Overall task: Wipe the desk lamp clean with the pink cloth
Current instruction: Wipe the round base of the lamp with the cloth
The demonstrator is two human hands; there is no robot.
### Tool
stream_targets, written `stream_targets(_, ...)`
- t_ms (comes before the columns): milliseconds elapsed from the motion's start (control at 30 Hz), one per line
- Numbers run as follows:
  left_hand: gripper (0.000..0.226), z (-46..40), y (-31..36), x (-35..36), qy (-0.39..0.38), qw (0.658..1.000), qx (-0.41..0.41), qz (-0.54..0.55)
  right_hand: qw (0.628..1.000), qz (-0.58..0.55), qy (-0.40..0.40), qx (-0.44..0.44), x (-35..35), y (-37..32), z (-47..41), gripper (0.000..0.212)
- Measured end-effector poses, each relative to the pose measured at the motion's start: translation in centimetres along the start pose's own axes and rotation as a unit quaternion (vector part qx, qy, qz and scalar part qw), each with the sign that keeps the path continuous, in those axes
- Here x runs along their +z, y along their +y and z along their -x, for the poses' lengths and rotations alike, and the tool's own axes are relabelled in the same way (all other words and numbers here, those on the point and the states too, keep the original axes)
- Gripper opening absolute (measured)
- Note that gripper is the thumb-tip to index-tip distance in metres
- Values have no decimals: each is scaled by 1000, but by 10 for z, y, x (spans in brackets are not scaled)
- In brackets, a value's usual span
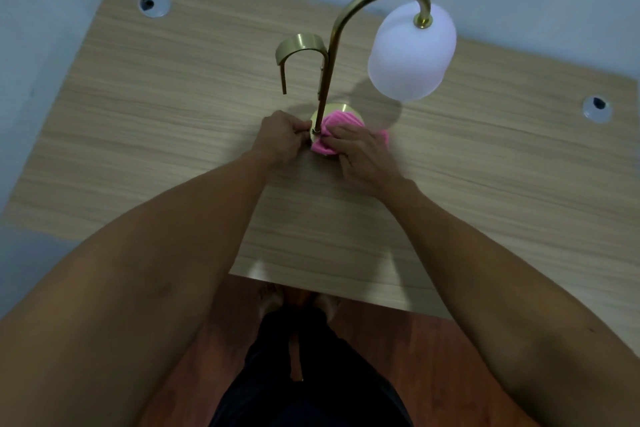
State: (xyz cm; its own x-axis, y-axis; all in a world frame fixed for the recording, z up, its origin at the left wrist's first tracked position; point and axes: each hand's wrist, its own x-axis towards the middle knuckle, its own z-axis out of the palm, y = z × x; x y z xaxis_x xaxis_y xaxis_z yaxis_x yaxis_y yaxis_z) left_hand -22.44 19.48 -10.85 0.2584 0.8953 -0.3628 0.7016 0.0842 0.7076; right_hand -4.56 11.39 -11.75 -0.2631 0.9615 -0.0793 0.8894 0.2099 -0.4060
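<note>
— Where is the pink cloth (330, 135)?
— Bunched on the round brass base of the desk lamp (332, 55), just right of the stem's foot, on the wooden surface (173, 114). Most of it lies under the right hand (363, 158).
— How does that hand lie?
— Its fingers are spread and bent over the cloth, pressing it onto the base.
— And the left hand (280, 140)?
— Just left of the stem, its fingers curled and pinching at the base's near-left edge. The white shade (410, 52) hangs far right of both hands.
</note>
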Motion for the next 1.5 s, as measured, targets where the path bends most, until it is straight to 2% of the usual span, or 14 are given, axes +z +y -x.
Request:
stream_targets(100,32,-1,0,-3,-5,999,15,-29,999,-19,19,-26,-15,10,11,48)
stream_targets(233,30,-2,1,-4,-13,998,21,-56,1000,-8,28,6,-19,8,3,42)
stream_targets(400,32,-4,6,-6,-37,995,28,-91,997,12,18,-74,-12,6,7,41)
stream_targets(567,32,-5,7,-6,-36,994,28,-102,998,25,50,-8,-25,6,15,42)
stream_targets(733,31,-4,8,-6,-45,994,27,-96,999,37,-33,19,1,-21,14,38)
stream_targets(833,32,-2,5,-6,-41,994,32,-95,1000,17,11,0,2,-4,31,38)
stream_targets(900,34,-2,4,-6,-37,994,33,-96,997,-25,76,1,-2,5,37,35)
stream_targets(967,33,-1,6,-7,-33,994,35,-97,978,-125,156,63,-14,2,32,36)
stream_targets(1067,30,-2,9,-10,-38,994,36,-93,914,-254,241,206,-30,-3,7,29)
stream_targets(1133,28,-2,11,-11,-45,993,49,-94,921,-261,207,202,-35,-3,-12,24)
stream_targets(1167,29,-2,12,-10,-48,993,59,-96,938,-259,156,168,-35,-3,-20,26)
stream_targets(1267,34,-1,14,-6,-60,989,82,-110,985,-142,18,93,-12,9,-30,51)
stream_targets(1333,34,-3,13,-3,-53,988,84,-120,989,-105,16,103,1,16,-24,62)
stream_targets(1500,32,-8,17,-6,-49,989,60,-127,979,-74,78,175,23,2,-3,63)
